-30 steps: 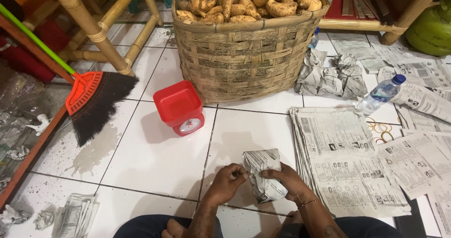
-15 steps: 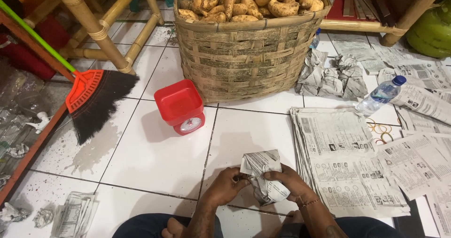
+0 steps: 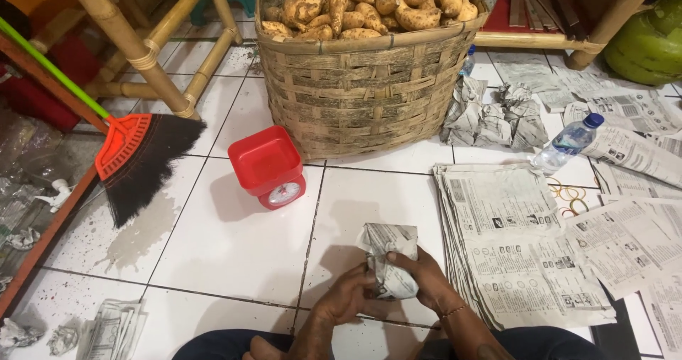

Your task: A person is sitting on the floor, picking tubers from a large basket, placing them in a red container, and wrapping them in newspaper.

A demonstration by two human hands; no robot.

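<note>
Both my hands hold a bundle wrapped in newspaper (image 3: pixel 388 259) low over the white tiled floor. My left hand (image 3: pixel 346 303) grips its lower left side with fingers curled in. My right hand (image 3: pixel 425 280) clasps the right side, thumb laid across the paper. The bundle's top is twisted and folded over. What is inside it is hidden.
A large woven basket (image 3: pixel 362 93) full of sweet potatoes stands ahead. A red kitchen scale (image 3: pixel 270 167) sits left of it, a broom (image 3: pixel 135 157) further left. A stack of newspaper sheets (image 3: pixel 511 239) lies right, with wrapped bundles (image 3: pixel 494 115), a plastic bottle (image 3: pixel 568 143) and rubber bands (image 3: pixel 568 193).
The bundle has turned slightly in my hands and its top paper is folded down tighter. Both hands stay in the same place.
</note>
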